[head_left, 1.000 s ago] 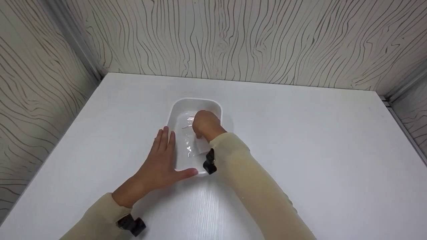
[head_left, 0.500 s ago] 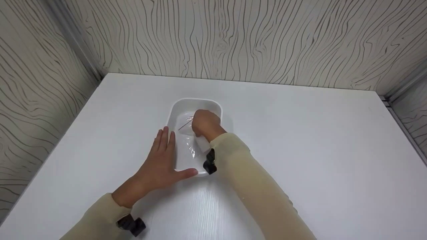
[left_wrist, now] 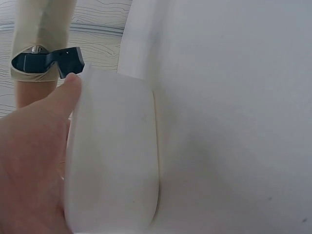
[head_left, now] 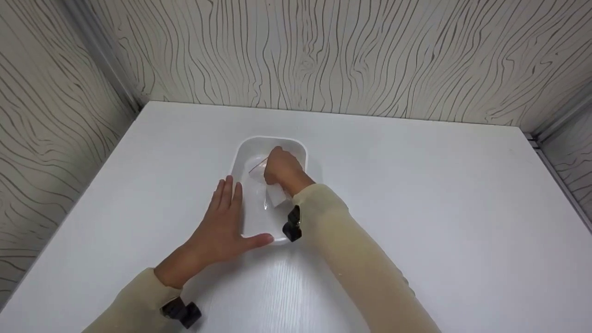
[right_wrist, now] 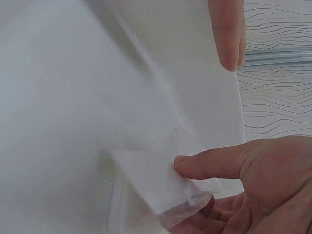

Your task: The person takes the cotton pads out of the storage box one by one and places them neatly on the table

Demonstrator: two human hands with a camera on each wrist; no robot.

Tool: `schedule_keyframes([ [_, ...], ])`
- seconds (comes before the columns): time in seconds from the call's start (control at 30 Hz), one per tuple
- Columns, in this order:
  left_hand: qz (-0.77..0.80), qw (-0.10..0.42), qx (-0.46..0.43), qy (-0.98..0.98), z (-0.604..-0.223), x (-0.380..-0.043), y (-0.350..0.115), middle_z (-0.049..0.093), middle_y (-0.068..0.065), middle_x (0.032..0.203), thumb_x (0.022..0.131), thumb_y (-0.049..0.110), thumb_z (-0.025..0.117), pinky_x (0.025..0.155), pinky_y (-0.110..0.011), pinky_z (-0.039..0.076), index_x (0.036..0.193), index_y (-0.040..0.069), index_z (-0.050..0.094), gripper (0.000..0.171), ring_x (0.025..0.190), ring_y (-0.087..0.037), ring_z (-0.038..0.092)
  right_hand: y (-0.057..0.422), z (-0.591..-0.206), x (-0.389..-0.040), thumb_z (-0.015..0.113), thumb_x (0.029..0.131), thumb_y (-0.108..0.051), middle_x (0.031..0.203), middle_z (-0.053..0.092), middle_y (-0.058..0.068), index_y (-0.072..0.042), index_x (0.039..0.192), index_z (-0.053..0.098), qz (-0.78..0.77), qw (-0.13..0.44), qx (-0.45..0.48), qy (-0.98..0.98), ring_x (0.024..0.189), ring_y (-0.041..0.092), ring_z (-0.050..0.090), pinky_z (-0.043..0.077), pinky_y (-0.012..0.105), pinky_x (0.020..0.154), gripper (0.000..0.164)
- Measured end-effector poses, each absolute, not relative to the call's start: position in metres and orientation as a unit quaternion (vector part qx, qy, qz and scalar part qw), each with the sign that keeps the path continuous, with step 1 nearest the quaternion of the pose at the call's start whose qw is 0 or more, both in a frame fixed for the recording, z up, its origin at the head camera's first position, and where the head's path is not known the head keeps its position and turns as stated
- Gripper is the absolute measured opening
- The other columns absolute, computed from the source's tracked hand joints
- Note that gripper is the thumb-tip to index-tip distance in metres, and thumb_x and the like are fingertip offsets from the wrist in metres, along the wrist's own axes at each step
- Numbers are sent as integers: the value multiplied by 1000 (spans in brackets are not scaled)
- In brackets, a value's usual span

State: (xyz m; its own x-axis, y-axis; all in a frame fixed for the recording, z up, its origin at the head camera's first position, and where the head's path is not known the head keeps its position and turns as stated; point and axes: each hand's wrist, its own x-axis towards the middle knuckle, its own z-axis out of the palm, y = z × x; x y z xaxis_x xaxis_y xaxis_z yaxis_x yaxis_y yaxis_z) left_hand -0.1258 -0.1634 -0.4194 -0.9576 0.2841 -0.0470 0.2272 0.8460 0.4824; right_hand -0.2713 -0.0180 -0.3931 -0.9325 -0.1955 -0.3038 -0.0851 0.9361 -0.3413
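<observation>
A white rectangular tray [head_left: 273,137] with rounded corners stands on the white table. Along its left side lies my left hand [head_left: 222,231], fingers straight against the wall and thumb stretched across the near rim. The left wrist view shows the tray's outer wall [left_wrist: 114,146] beside that hand. Inside the tray, my right hand [head_left: 284,169] pinches a small clear plastic bag [head_left: 258,175] with a thin reddish line on it. A white block-shaped piece [head_left: 277,196] sits in the bag, partly hidden under the hand. In the right wrist view the thumb presses on the white piece [right_wrist: 151,178].
The white table [head_left: 416,208] reaches back to a wall panel [head_left: 323,55] with a wood-grain line pattern. Another patterned panel [head_left: 41,115] rises on the left. Small black cameras [head_left: 181,312] are strapped at both wrists.
My right hand has shifted slightly toward the tray's far end, and the bag has moved with it. More of the white piece now shows below the hand. My left hand has stayed put.
</observation>
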Motion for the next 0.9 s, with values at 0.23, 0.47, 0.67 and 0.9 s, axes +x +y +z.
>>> schedule_keyframes([
  [0.23, 245, 57, 131, 959, -420, -126, -164, -7, -28, 166, 80, 78, 65, 123, -55, 10, 158, -10, 11, 130, 154, -42, -9, -12, -384, -264, 75, 87, -8, 129, 64, 20, -2, 156, 29, -260, 176, -62, 948, 97, 25, 61, 53, 36, 87, 83],
  [0.47, 241, 52, 135, 960, -420, -125, -165, -5, -31, 165, 81, 76, 66, 123, -56, 10, 157, -12, 11, 129, 154, -45, -8, -6, -384, -266, 70, 89, -5, 110, 66, 14, -2, 122, 57, -265, 196, -106, 938, 80, 21, 57, 50, 31, 65, 35],
  [0.67, 244, 42, 138, 959, -420, -124, -165, -4, -31, 165, 81, 75, 66, 123, -56, 12, 157, -13, 12, 128, 154, -46, -6, -6, -384, -271, 68, 91, -5, 110, 67, 10, -1, 112, 71, -243, 226, -110, 937, 79, 20, 61, 56, 28, 64, 21],
  [0.9, 245, 52, 135, 959, -419, -125, -164, -7, -29, 165, 81, 77, 66, 123, -54, 12, 157, -12, 10, 129, 154, -44, -9, -6, -384, -273, 66, 91, 0, 120, 71, 13, -1, 121, 74, -286, 236, -93, 924, 82, 18, 64, 59, 29, 73, 31],
])
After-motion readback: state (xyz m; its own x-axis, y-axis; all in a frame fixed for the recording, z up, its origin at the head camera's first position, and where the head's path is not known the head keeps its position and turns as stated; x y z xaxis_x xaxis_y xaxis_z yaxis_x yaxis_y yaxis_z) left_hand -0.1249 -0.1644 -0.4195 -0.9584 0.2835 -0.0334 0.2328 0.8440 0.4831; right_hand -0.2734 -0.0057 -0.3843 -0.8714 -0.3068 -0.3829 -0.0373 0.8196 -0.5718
